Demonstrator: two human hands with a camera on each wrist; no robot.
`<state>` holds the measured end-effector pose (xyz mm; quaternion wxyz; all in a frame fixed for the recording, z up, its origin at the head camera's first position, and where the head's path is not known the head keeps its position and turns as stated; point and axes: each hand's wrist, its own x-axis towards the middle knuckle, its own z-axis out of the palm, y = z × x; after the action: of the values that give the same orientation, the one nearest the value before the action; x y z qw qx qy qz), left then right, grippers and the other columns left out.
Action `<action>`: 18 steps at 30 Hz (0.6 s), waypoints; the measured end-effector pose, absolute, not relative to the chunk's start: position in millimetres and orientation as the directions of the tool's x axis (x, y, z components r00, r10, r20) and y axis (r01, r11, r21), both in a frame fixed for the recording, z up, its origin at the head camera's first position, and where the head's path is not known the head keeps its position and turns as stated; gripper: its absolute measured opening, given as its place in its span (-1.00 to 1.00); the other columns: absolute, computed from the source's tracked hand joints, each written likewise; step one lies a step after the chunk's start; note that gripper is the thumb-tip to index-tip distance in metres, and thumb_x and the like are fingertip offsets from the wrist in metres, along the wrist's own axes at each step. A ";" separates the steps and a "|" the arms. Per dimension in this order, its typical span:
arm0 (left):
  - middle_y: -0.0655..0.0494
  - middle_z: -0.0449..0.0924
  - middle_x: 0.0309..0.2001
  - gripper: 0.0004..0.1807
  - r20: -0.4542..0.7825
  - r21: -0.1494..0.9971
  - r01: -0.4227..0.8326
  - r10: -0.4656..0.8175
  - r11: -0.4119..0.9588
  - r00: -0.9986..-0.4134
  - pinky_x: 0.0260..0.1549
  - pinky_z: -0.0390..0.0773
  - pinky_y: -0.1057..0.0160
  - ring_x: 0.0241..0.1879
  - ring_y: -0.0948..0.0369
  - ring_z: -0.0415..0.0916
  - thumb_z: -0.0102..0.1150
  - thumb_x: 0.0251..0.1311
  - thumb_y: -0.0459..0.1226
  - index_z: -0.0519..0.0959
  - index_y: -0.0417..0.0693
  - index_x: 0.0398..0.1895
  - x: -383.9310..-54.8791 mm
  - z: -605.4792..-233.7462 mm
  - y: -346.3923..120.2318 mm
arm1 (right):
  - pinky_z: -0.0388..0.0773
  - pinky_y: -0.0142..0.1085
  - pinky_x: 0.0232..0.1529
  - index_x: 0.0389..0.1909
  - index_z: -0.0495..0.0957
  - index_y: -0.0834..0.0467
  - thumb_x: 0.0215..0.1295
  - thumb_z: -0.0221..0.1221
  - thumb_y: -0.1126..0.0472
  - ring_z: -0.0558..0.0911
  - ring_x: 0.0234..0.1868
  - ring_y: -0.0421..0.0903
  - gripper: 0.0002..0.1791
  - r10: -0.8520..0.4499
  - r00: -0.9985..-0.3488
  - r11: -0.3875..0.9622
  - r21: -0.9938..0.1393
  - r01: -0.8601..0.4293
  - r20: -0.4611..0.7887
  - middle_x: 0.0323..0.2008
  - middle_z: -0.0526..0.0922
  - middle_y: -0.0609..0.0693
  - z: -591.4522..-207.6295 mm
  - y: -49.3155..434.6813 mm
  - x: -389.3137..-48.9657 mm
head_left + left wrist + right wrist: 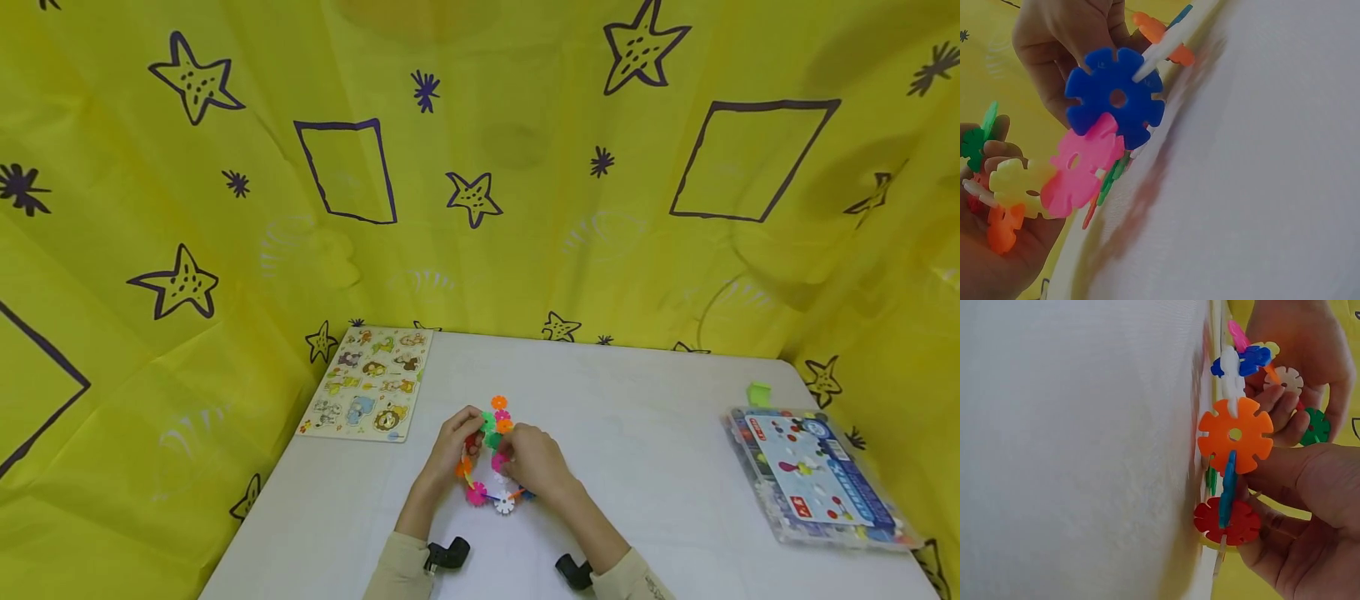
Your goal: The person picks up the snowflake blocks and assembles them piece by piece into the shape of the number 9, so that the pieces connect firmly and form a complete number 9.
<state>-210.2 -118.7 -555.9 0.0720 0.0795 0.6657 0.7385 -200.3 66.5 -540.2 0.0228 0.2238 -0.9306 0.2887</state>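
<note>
A loop of interlocking snowflake discs in several colours hangs between my two hands. In the head view my left hand (pixel 453 442) grips its left side, near an orange disc (pixel 464 468) and a green disc (pixel 488 422). Across from it, my right hand (pixel 538 460) pinches the right side by a pink disc (pixel 498 461); its fingertips are partly hidden. A white disc (pixel 505 503) forms the near end. The left wrist view shows a blue disc (pixel 1094 94) joined to a pink disc (pixel 1088 184). In the right wrist view, an orange disc (pixel 1216 434) and a red disc (pixel 1207 520) hang beside my right fingers.
An animal picture board (pixel 365 383) lies at the table's back left. At the right sits a clear plastic case (pixel 813 475) with a printed sheet, and a small light-green piece (pixel 759 394) behind it. Yellow patterned cloth (pixel 480 275) surrounds the white table (pixel 645 417).
</note>
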 end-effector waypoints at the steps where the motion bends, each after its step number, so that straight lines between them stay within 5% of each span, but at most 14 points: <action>1: 0.01 0.32 -0.49 -0.65 0.019 0.994 -0.005 0.213 -0.109 -0.977 -0.59 0.31 0.33 -0.56 0.19 0.22 0.00 0.57 -0.17 0.42 -0.39 -0.13 -210.2 -556.4 -118.9 | 0.58 -0.24 -0.38 -0.42 0.74 0.15 -0.01 0.57 0.33 0.58 -0.42 -0.15 -0.81 -0.407 -0.895 0.723 -0.536 -0.436 0.180 -0.46 0.63 -0.10 -539.7 67.4 -200.7; 11: 0.04 0.31 -0.48 -0.64 -0.013 0.993 -0.036 0.199 -0.113 -0.980 -0.61 0.31 0.35 -0.55 0.21 0.21 -0.05 0.60 -0.15 0.39 -0.37 -0.15 -210.7 -557.9 -118.9 | 0.60 -0.40 -0.40 -0.46 0.71 0.01 0.17 0.52 0.29 0.63 -0.48 -0.32 -0.82 -0.257 -0.913 0.545 -0.732 -0.408 0.317 -0.50 0.70 -0.23 -530.9 77.5 -208.0; 18: 0.09 0.30 -0.49 -0.64 -0.031 0.993 -0.054 0.209 -0.105 -0.977 -0.61 0.29 0.36 -0.56 0.24 0.19 -0.07 0.60 -0.15 0.36 -0.36 -0.16 -210.5 -557.1 -118.0 | 0.67 -0.40 -0.35 -0.40 0.76 0.13 0.15 0.50 0.41 0.72 -0.44 -0.24 -0.86 -0.160 -0.891 0.423 -0.786 -0.451 0.425 -0.44 0.76 -0.12 -525.9 77.1 -210.1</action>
<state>-210.5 -118.0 -557.1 0.0888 0.0583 0.6632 0.7409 -210.1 77.1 -525.9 0.1440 0.1837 -0.8312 0.5046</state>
